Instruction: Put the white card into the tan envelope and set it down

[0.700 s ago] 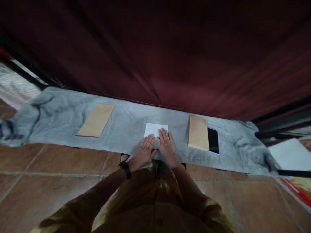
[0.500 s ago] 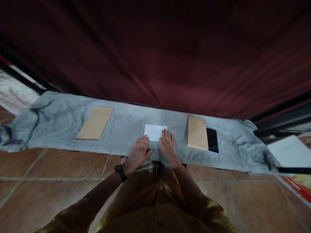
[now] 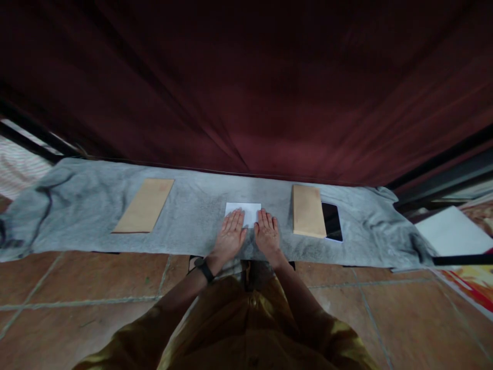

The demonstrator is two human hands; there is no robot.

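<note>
A folded white paper (image 3: 248,211) lies on a grey cloth (image 3: 192,205) spread over the tiled floor. My left hand (image 3: 230,237) rests flat on the paper's near left part, fingers stretched out. My right hand (image 3: 267,235) lies flat beside it, fingertips on the paper's near right edge. A black band circles my left wrist. Both hands hold nothing.
A brown envelope (image 3: 144,211) lies left on the cloth. A second brown envelope (image 3: 307,217) lies right, beside a black phone (image 3: 332,221). A dark red curtain (image 3: 246,92) hangs behind. White sheets (image 3: 452,232) sit at far right. Terracotta tiles (image 3: 77,288) surround me.
My left hand slid forward onto the paper's left part. My right hand stayed on its right edge. The view shifted slightly downward.
</note>
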